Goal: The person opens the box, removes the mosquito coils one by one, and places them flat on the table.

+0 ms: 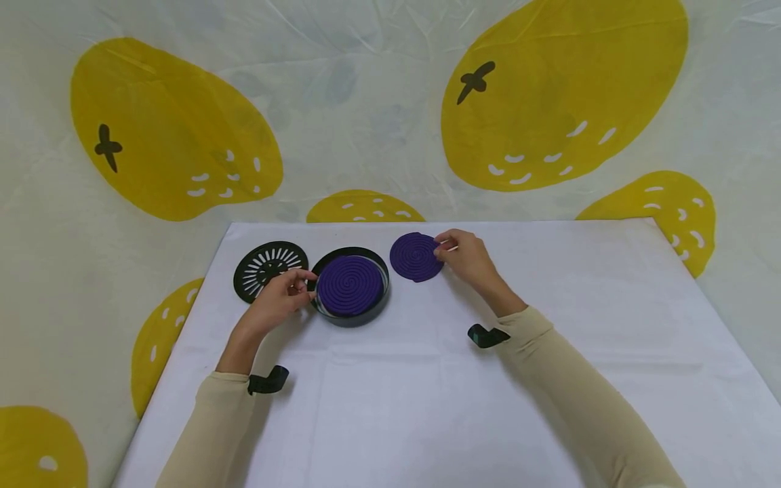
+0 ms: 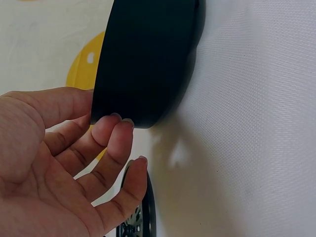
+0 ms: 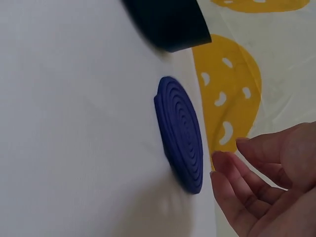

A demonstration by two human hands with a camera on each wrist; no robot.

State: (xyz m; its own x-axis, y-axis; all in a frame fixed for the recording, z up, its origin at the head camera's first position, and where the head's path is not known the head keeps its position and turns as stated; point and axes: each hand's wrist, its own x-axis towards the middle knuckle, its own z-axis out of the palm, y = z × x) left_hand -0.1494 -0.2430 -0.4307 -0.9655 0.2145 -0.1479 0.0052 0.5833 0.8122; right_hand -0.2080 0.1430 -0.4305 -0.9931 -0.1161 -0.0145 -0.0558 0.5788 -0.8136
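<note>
Cloth (image 1: 366,102) printed with yellow fruit shapes fills the top of the frame, behind the white-covered table (image 1: 390,420) spreading across its middle and bottom. My beige right sleeve (image 1: 586,386) slants in from the lower right, my left sleeve (image 1: 210,423) from the lower left. Left of centre sits a round dark tin (image 1: 350,321); my left hand (image 1: 279,301) pinches its left rim. Right of centre, my right hand (image 1: 466,261) grasps nothing, fingers loosely bent. A black slotted disc (image 1: 266,272) lies left of the tin, its lower right hidden by my left hand. Inside the tin rests a purple coil (image 1: 350,285). Slightly smaller, the loose coil (image 1: 416,257) lies on the table just right of the tin; in the head view my right fingertips cover its right edge, though the right wrist view shows them apart.
</note>
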